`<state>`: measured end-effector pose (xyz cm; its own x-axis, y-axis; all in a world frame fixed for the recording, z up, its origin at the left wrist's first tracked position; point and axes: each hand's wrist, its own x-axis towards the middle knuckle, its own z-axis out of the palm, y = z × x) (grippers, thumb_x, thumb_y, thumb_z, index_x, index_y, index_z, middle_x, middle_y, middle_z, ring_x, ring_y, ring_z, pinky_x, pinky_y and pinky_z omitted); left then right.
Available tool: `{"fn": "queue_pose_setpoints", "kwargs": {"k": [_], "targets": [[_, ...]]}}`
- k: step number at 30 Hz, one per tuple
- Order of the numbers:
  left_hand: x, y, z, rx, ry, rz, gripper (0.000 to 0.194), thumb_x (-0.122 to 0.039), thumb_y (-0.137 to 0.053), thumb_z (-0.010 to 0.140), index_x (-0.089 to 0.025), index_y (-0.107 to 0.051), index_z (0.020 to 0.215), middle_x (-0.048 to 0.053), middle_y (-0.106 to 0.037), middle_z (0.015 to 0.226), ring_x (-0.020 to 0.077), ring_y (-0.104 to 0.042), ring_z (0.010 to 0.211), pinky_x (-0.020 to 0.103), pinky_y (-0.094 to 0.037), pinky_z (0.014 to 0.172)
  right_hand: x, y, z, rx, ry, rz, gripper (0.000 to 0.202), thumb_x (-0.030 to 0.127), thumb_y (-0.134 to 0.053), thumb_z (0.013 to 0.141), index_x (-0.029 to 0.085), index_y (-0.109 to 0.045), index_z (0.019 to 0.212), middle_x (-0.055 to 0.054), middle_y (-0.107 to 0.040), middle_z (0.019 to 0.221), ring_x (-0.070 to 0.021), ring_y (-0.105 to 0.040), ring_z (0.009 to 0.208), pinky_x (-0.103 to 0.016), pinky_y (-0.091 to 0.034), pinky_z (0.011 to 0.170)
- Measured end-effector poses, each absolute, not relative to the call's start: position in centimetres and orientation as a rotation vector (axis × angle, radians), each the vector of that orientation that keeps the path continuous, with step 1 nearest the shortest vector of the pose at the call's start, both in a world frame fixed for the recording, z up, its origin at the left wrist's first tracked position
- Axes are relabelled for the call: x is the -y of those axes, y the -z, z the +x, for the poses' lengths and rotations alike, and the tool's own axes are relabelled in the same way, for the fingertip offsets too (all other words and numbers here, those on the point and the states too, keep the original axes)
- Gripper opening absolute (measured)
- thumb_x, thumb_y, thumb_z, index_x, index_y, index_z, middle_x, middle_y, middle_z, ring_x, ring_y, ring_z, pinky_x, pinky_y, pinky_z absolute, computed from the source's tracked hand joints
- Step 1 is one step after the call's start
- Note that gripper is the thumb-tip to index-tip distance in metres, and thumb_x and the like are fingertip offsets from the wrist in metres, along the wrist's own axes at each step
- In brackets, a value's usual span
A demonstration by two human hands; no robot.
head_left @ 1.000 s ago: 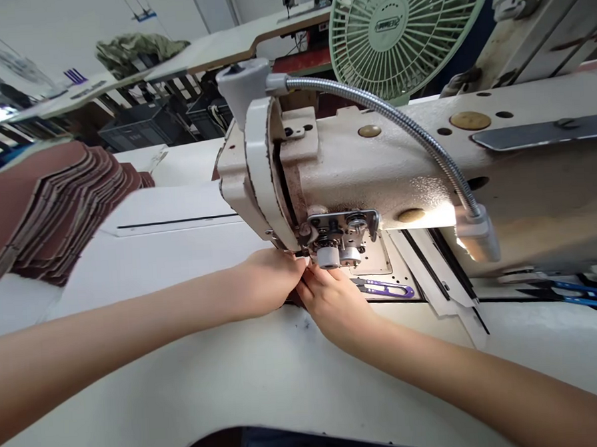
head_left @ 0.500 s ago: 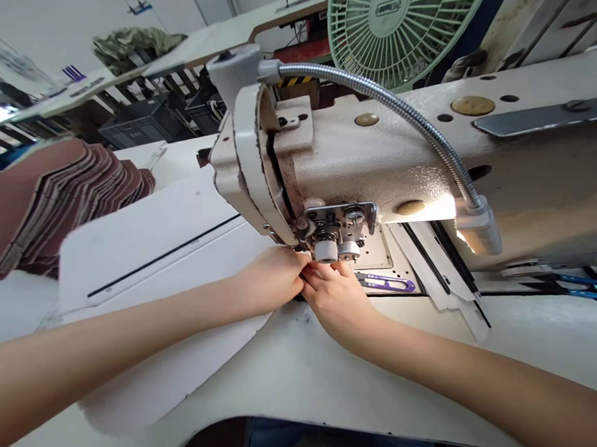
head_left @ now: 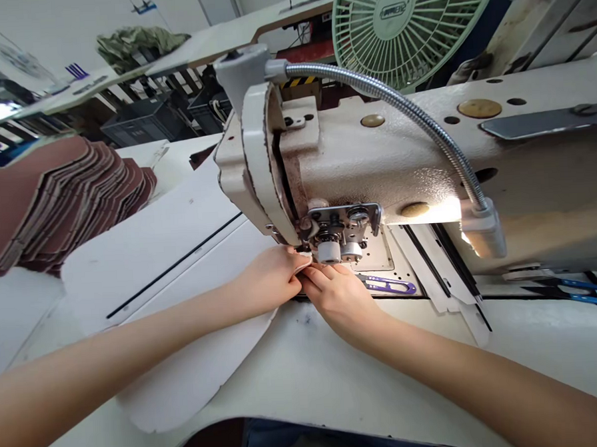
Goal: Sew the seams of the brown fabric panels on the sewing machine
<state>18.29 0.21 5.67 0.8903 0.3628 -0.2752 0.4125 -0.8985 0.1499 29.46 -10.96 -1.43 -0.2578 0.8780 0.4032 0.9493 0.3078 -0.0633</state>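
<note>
A large white panel [head_left: 180,256] with a thin black strip [head_left: 175,264] along it lies left of the sewing machine [head_left: 294,143], running in toward the needle area. My left hand [head_left: 268,275] is closed at the panel's edge beside the presser foot, thumb and fingers pinching it. My right hand [head_left: 340,298] touches the left one, its fingers curled together just below the roller guide [head_left: 328,251]. What the right fingers grip is hidden, and so is the needle. Purple thread snips [head_left: 389,284] lie on the machine bed right of my right hand.
Reddish-brown panels [head_left: 62,202] are stacked at the left. White and black strips [head_left: 441,263] lie under the machine arm. Blue-handled scissors [head_left: 582,287] are at the far right. A lit lamp [head_left: 483,227] on a flexible neck and a green fan [head_left: 408,27] stand around the machine.
The white panel has shifted right toward the machine and its near end has swung right. Both hands stay nearly in place by the presser foot. The view has moved slightly.
</note>
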Motion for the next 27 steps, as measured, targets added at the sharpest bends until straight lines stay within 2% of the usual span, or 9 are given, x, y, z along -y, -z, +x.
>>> {"fn": "queue_pose_setpoints", "kwargs": {"k": [5,8,11,14,17,21,27], "targets": [[0.0,-6.0,18.5,-0.641,0.353,2.853,0.018,-0.004,-0.043,0.073,-0.018,-0.055,0.072,0.003,-0.063,0.075,0.0189,-0.057,0.071,0.028,-0.038,0.060,11.1,1.7,29.6,2.195,0.199,-1.679,0.029,0.006,-0.039,0.093,0.009,-0.065,0.105,-0.014,-0.066,0.097,-0.0211,-0.061,0.083,-0.034,-0.048,0.074],[0.1,-6.1,18.7,-0.701,0.352,2.828,0.017,-0.004,-0.043,0.073,-0.018,-0.051,0.067,0.002,-0.062,0.070,0.0182,-0.057,0.068,0.027,-0.038,0.059,11.2,2.1,29.8,2.184,0.133,-1.650,0.026,0.005,-0.043,0.092,0.010,-0.065,0.105,-0.014,-0.067,0.102,-0.0210,-0.061,0.092,-0.034,-0.047,0.079],[0.2,-5.9,18.6,-0.726,0.311,2.838,0.019,-0.003,-0.041,0.074,-0.018,-0.052,0.071,0.003,-0.062,0.073,0.0187,-0.057,0.070,0.028,-0.040,0.062,11.1,2.2,30.0,2.168,0.076,-1.689,0.027,0.005,-0.045,0.092,0.012,-0.065,0.108,-0.012,-0.068,0.109,-0.0212,-0.060,0.097,-0.034,-0.044,0.079],[0.4,-5.2,18.0,-0.678,0.265,2.890,0.024,0.000,-0.040,0.073,-0.016,-0.056,0.080,0.005,-0.061,0.082,0.0203,-0.058,0.079,0.029,-0.044,0.069,11.3,1.7,30.0,2.130,0.050,-1.787,0.029,0.006,-0.045,0.092,0.017,-0.065,0.109,-0.009,-0.067,0.110,-0.0200,-0.058,0.089,-0.035,-0.040,0.076],[0.4,-4.3,17.3,-0.648,0.222,2.870,0.027,0.002,-0.043,0.070,-0.017,-0.057,0.083,0.005,-0.060,0.088,0.0210,-0.057,0.088,0.029,-0.046,0.075,11.6,1.2,30.0,2.062,0.076,-1.901,0.030,0.006,-0.047,0.090,0.022,-0.067,0.104,-0.006,-0.067,0.103,-0.0187,-0.055,0.080,-0.035,-0.036,0.076],[0.2,-3.7,17.0,-0.744,0.130,2.767,0.022,-0.001,-0.045,0.075,-0.019,-0.057,0.079,0.003,-0.059,0.083,0.0198,-0.058,0.087,0.030,-0.047,0.078,11.6,0.7,30.1,2.045,0.089,-1.983,0.031,0.009,-0.048,0.090,0.025,-0.067,0.109,-0.005,-0.065,0.091,-0.0185,-0.052,0.076,-0.034,-0.033,0.077],[0.0,-3.1,17.1,-0.775,-0.009,2.716,0.023,-0.004,-0.046,0.077,-0.019,-0.061,0.086,0.002,-0.062,0.084,0.0206,-0.059,0.092,0.032,-0.047,0.087,11.1,0.2,30.3,2.117,0.068,-2.098,0.036,0.009,-0.045,0.090,0.026,-0.064,0.115,-0.008,-0.065,0.096,-0.0169,-0.051,0.065,-0.034,-0.033,0.073]]}}
